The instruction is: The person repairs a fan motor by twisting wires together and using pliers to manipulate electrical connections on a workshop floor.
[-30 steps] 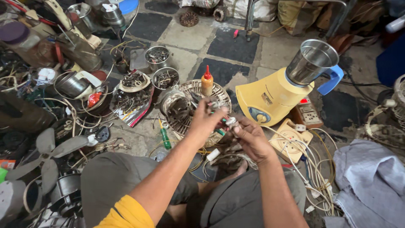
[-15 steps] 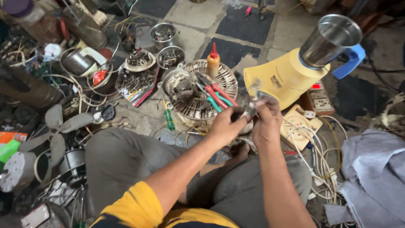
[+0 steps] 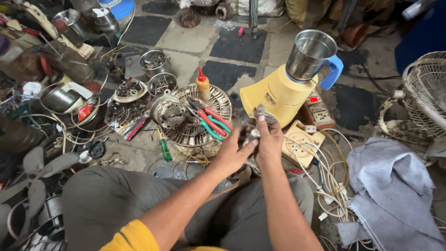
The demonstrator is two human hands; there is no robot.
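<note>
Grey cloth lay heaped at far right, beside a tangle of white cables. White fan guard stood at the right edge. Yellow mixer sat ahead of the hands, steel jar with blue handle on top. Round fan grille rested left of the mixer, bearing a motor, red pliers and green pliers. Orange-capped bottle stood upright at the grille's far rim. Cream switchboard lay just right of the hands. Green screwdriver lay near the grille.

Left hand was closed narrow on a small grey part, thumb touching it. Right hand gripped the same part from above, fingers wrapped. Part was held between both hands, over the lap, just short of the mixer; its kind could not be told.
</note>
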